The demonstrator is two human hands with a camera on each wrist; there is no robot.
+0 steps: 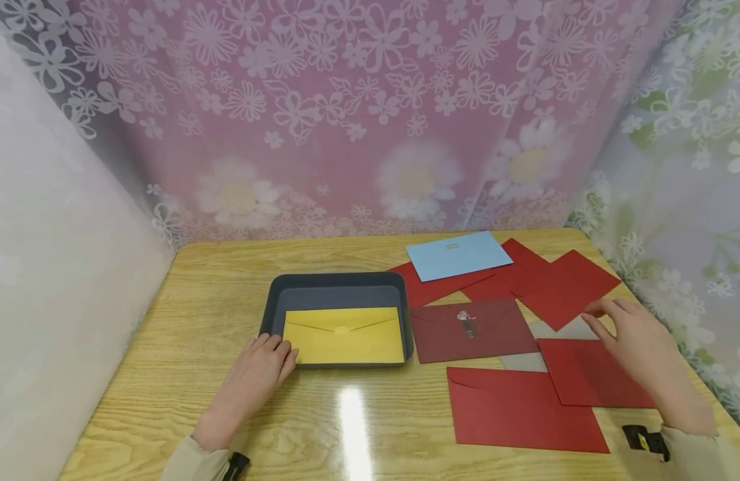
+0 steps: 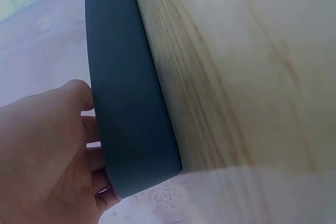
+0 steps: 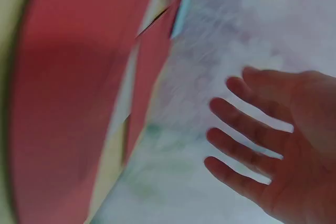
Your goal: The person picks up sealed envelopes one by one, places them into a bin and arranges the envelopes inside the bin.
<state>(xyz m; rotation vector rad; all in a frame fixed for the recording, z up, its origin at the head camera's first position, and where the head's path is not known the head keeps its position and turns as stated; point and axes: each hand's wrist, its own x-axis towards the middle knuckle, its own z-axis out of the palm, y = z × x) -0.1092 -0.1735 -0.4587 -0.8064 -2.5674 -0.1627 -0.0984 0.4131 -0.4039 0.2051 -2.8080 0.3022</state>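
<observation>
A dark grey tray (image 1: 340,280) lies on the table with a yellow envelope (image 1: 342,337) inside, flap side up. My left hand (image 1: 262,361) holds the tray's rim at its front left corner; in the left wrist view, its fingers run partly behind the tray wall (image 2: 131,93). On the right, my right hand (image 1: 637,341) hovers over a red envelope (image 1: 592,374), fingers apart and holding nothing. The right wrist view shows that hand (image 3: 273,135) with its fingers spread, away from the red envelopes (image 3: 73,77).
A maroon envelope (image 1: 472,331) with a printed design lies against the tray's right side. Around it are another red envelope (image 1: 520,407), a light blue envelope (image 1: 460,255), more red envelopes (image 1: 568,287) and a grey one (image 1: 523,362). Flowered curtains (image 1: 346,133) enclose the wooden table (image 1: 220,294).
</observation>
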